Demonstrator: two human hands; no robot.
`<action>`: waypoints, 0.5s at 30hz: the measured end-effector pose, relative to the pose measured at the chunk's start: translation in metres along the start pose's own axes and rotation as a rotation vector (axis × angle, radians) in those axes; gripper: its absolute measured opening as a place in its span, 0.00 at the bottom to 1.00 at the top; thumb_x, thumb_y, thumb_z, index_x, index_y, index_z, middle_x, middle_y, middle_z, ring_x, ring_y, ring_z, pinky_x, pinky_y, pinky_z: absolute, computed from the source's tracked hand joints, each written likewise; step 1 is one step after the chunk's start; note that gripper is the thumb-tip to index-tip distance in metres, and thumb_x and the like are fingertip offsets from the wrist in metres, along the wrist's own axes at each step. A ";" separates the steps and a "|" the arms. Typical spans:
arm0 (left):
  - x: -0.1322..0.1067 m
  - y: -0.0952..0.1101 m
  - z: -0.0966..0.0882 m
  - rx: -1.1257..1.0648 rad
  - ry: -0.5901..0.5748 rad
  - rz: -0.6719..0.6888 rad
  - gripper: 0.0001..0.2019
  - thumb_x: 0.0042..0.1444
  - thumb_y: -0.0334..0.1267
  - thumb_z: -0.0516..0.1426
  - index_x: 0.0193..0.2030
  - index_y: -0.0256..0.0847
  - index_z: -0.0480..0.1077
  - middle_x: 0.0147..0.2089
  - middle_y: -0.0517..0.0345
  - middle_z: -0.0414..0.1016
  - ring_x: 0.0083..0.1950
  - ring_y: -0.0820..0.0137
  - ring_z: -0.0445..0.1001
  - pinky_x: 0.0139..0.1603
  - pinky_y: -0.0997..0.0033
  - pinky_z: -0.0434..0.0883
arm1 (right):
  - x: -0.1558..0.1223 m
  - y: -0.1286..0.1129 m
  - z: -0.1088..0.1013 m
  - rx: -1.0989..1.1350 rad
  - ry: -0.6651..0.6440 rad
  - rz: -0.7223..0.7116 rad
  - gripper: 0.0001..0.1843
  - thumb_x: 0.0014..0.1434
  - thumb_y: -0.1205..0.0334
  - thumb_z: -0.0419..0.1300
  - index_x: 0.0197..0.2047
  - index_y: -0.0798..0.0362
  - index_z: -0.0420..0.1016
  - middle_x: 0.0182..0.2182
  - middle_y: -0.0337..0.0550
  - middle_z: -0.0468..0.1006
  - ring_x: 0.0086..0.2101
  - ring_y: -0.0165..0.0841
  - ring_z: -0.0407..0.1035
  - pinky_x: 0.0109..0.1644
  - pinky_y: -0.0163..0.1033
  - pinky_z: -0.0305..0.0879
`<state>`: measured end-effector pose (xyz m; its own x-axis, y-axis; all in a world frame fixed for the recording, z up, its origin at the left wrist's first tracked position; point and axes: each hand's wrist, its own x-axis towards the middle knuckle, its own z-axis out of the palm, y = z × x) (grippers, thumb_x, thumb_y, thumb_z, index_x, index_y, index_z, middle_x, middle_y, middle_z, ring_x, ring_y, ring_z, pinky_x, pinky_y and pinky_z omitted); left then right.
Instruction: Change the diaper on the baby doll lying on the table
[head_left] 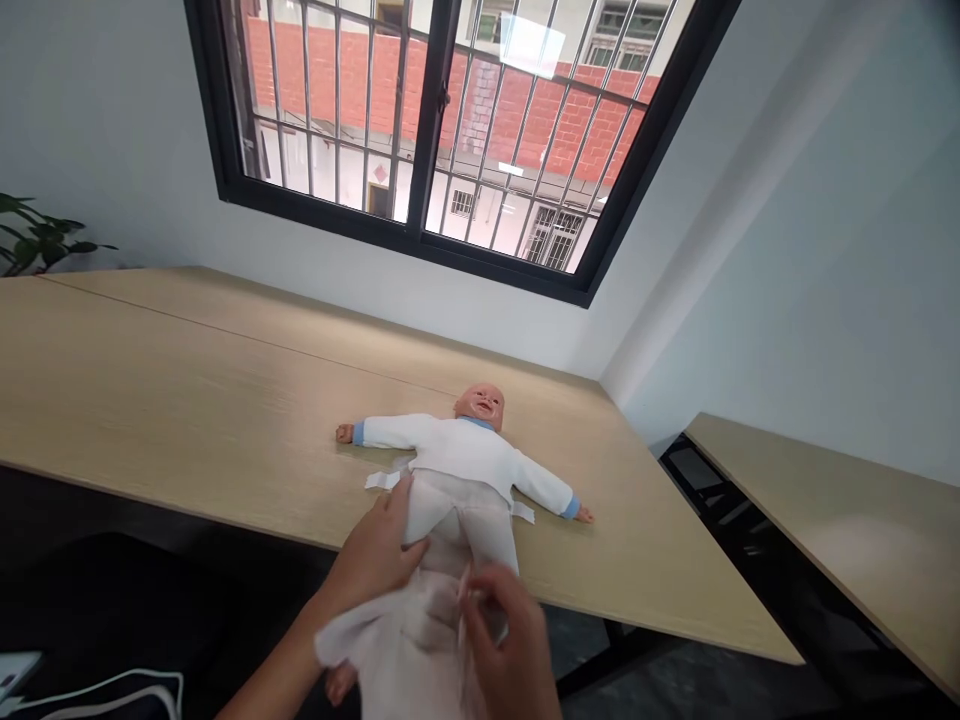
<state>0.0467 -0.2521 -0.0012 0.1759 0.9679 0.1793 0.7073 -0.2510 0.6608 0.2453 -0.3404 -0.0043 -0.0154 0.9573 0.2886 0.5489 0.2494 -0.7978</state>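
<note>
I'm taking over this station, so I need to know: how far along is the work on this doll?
Done: the baby doll wears a white top with blue cuffs. In hand: the left hand presses the white layer at the hips, while the right hand pinches a thin pale cloth over the legs. Left: two white tabs lie unfastened on the table.

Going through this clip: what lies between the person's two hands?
In the head view, a gathered pale cloth lies between the left hand and the right hand, at the legs of the baby doll.
</note>
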 end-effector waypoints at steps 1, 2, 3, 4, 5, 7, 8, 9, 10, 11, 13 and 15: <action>-0.001 -0.004 0.001 -0.007 -0.005 -0.003 0.40 0.55 0.40 0.57 0.73 0.33 0.48 0.66 0.33 0.62 0.66 0.47 0.64 0.62 0.53 0.65 | 0.006 0.000 -0.003 -0.043 0.126 0.001 0.12 0.64 0.56 0.54 0.41 0.53 0.75 0.40 0.49 0.76 0.40 0.38 0.71 0.46 0.40 0.69; -0.002 -0.008 0.002 -0.011 -0.012 0.004 0.42 0.54 0.41 0.58 0.73 0.33 0.47 0.67 0.33 0.61 0.66 0.47 0.63 0.63 0.54 0.64 | 0.012 0.001 -0.003 -0.089 0.231 -0.003 0.13 0.64 0.55 0.55 0.44 0.54 0.75 0.44 0.51 0.75 0.45 0.40 0.70 0.51 0.43 0.68; -0.002 -0.011 0.003 -0.011 -0.018 0.011 0.43 0.53 0.41 0.59 0.73 0.32 0.47 0.68 0.33 0.60 0.67 0.47 0.62 0.63 0.55 0.64 | 0.017 0.002 -0.002 -0.131 0.300 -0.008 0.14 0.63 0.55 0.57 0.48 0.54 0.74 0.49 0.53 0.73 0.50 0.43 0.68 0.55 0.46 0.66; -0.004 -0.013 0.004 -0.004 -0.023 0.016 0.45 0.51 0.41 0.60 0.73 0.32 0.46 0.68 0.33 0.60 0.67 0.47 0.62 0.64 0.55 0.64 | 0.022 0.004 0.001 -0.168 0.325 -0.010 0.17 0.62 0.56 0.58 0.52 0.54 0.73 0.52 0.55 0.71 0.53 0.45 0.66 0.59 0.48 0.64; -0.006 -0.013 0.004 0.012 -0.018 0.015 0.46 0.49 0.41 0.61 0.73 0.31 0.46 0.67 0.33 0.60 0.67 0.46 0.62 0.64 0.54 0.64 | 0.025 0.006 0.004 -0.198 0.321 -0.009 0.20 0.62 0.56 0.58 0.55 0.55 0.72 0.55 0.56 0.70 0.56 0.46 0.64 0.60 0.50 0.63; -0.013 -0.006 0.004 0.056 0.046 0.016 0.45 0.49 0.38 0.60 0.72 0.31 0.48 0.67 0.34 0.60 0.67 0.45 0.60 0.65 0.50 0.63 | 0.031 0.009 0.012 -0.248 0.294 -0.007 0.23 0.62 0.58 0.58 0.59 0.55 0.69 0.59 0.57 0.66 0.59 0.47 0.60 0.62 0.52 0.61; -0.018 0.001 0.004 0.071 0.098 0.031 0.42 0.50 0.37 0.59 0.72 0.33 0.50 0.67 0.36 0.59 0.68 0.46 0.59 0.65 0.49 0.62 | 0.035 0.010 0.015 -0.269 0.283 -0.012 0.23 0.62 0.59 0.57 0.60 0.55 0.69 0.60 0.57 0.64 0.60 0.47 0.59 0.63 0.52 0.61; -0.023 0.009 0.003 0.072 0.142 0.055 0.38 0.52 0.34 0.57 0.71 0.36 0.53 0.67 0.38 0.59 0.69 0.48 0.58 0.66 0.49 0.62 | 0.038 0.010 0.018 -0.289 0.273 -0.022 0.23 0.62 0.60 0.56 0.60 0.54 0.69 0.62 0.57 0.63 0.61 0.47 0.58 0.63 0.52 0.60; -0.029 0.018 0.003 0.053 0.151 0.097 0.33 0.54 0.32 0.54 0.69 0.39 0.57 0.67 0.42 0.60 0.68 0.51 0.59 0.66 0.51 0.62 | 0.043 0.009 0.019 -0.311 0.253 -0.035 0.23 0.62 0.63 0.56 0.61 0.54 0.69 0.63 0.56 0.61 0.62 0.46 0.57 0.64 0.52 0.59; -0.034 0.027 0.002 0.018 0.102 0.138 0.27 0.57 0.31 0.51 0.65 0.42 0.62 0.64 0.45 0.64 0.66 0.55 0.63 0.64 0.55 0.65 | 0.048 0.008 0.020 -0.337 0.220 -0.049 0.25 0.61 0.65 0.56 0.61 0.53 0.69 0.64 0.54 0.60 0.62 0.46 0.56 0.65 0.52 0.58; -0.041 0.043 0.004 -0.016 -0.102 0.178 0.19 0.61 0.29 0.47 0.54 0.43 0.71 0.56 0.48 0.71 0.58 0.60 0.70 0.59 0.61 0.70 | 0.059 0.005 0.020 -0.411 0.121 -0.053 0.30 0.56 0.71 0.57 0.63 0.51 0.69 0.66 0.52 0.59 0.63 0.46 0.55 0.66 0.51 0.56; -0.043 0.054 0.009 0.061 -0.271 0.148 0.18 0.60 0.28 0.47 0.51 0.39 0.73 0.54 0.44 0.72 0.57 0.57 0.71 0.61 0.58 0.69 | 0.068 0.001 0.019 -0.496 0.044 -0.034 0.36 0.51 0.75 0.58 0.64 0.49 0.69 0.66 0.50 0.58 0.63 0.48 0.55 0.67 0.52 0.54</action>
<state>0.0831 -0.3071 0.0203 0.4500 0.8907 0.0637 0.6992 -0.3958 0.5954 0.2288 -0.2723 0.0040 -0.0109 0.9401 0.3407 0.8805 0.1705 -0.4423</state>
